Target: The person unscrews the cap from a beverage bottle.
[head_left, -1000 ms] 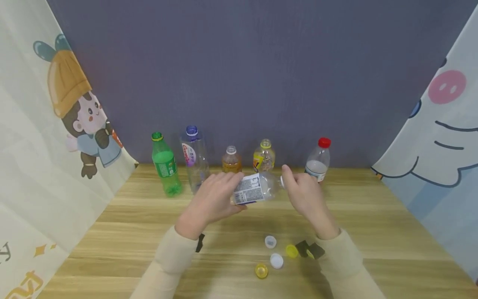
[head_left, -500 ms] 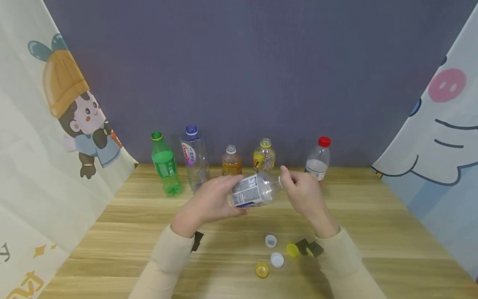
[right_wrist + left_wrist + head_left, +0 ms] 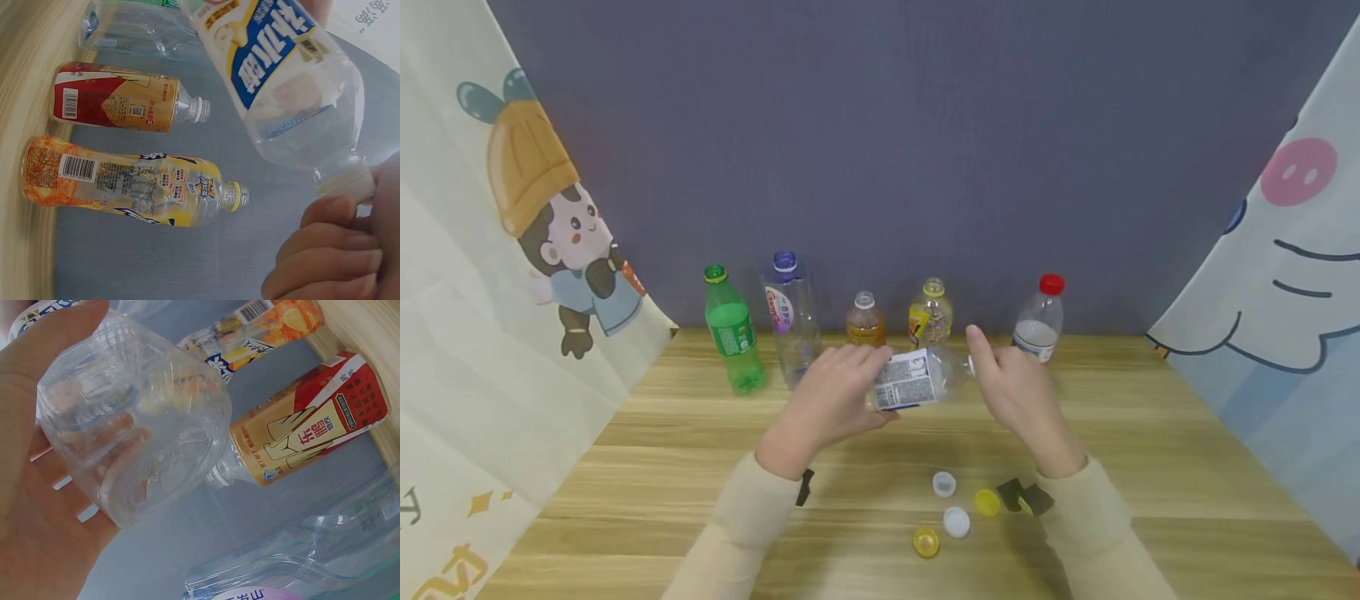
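A clear plastic bottle (image 3: 917, 380) with a printed label lies tilted on its side in the air above the table. My left hand (image 3: 831, 398) grips it round its base end. At the neck, on the right, my right hand (image 3: 1022, 398) pinches the white cap (image 3: 345, 184) between thumb and curled forefinger. The right wrist view shows the cap sitting on the bottle's mouth; how tightly it sits I cannot tell. Through the transparent bottom in the left wrist view, the bottle looks to hold no drink.
Along the back stand a green bottle (image 3: 732, 337), a tall clear bottle (image 3: 793, 333), a red-and-gold bottle (image 3: 119, 97), a yellow-orange bottle (image 3: 131, 184) and a red-capped bottle (image 3: 1037, 325). Loose white caps (image 3: 957, 522) and yellow caps (image 3: 926, 542) lie near black scraps (image 3: 1037, 500).
The bottle rolled and tipped slightly in the left hand, then turned back nearly to its earlier pose. Both hands shifted a little and keep their hold. The standing bottles stayed put.
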The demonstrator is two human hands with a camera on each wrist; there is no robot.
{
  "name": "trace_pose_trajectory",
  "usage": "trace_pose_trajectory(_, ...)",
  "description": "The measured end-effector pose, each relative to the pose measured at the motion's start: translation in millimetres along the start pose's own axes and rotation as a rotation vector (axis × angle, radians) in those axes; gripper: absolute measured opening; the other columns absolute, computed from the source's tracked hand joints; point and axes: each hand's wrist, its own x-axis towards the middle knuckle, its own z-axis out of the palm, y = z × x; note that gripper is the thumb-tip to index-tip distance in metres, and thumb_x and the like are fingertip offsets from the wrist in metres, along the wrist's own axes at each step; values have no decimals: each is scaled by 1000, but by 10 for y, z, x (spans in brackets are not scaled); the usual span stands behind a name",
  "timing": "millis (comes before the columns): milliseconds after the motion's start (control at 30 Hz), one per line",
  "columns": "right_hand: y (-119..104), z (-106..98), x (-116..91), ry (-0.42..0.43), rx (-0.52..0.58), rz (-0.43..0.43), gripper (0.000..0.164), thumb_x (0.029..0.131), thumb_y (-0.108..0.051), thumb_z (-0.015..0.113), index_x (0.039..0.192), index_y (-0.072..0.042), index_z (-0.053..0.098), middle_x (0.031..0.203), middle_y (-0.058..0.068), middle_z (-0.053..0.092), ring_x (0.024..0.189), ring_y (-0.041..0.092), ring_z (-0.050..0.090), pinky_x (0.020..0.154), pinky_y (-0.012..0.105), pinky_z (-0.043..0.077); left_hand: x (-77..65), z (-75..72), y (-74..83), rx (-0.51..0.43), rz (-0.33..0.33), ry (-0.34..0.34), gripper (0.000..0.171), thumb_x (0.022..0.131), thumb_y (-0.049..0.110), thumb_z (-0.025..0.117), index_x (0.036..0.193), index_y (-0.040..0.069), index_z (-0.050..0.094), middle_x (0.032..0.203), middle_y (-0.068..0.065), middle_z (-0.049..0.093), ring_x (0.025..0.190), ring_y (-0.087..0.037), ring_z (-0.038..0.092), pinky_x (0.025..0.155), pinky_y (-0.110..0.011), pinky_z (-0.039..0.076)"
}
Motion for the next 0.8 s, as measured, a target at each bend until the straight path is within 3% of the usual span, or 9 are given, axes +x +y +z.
trace_pose_trajectory(133,7,-9,14,-24,-4,25,68,107,-56,27,57,-12,43,53,4,45,52,24,47,54,37,39,2,5,30,28,12,1,86,66,40,95,135,4,57,116,-8,69,104,-26,66,95,-43,53)
trace_pose_trajectory(333,20,-5,13,54,67,-46,62,106,-42,38,51,-14,37,45,-1,36,45,18,34,48,35,31,-12,-20,51,-47,-12,-14,87,65,38,95,136,5,57,113,-6,69,101,-24,66,93,-43,54)
trace_pose_trajectory(567,49,29,7,157,109,-215,56,102,-26,47,49,-16,33,43,-9,28,43,9,25,42,29,25,-11,-51,46,-156,-37,-45,84,65,34,95,135,9,59,110,-2,70,94,-19,65,85,-39,55)
trace_pose_trajectory(800,117,81,23,233,118,-425,53,98,-15,49,48,-19,31,44,-15,24,42,-1,20,38,23,19,-18,-70,38,-277,-91,-143,76,66,36,94,133,17,62,107,4,69,93,-13,64,82,-33,55)
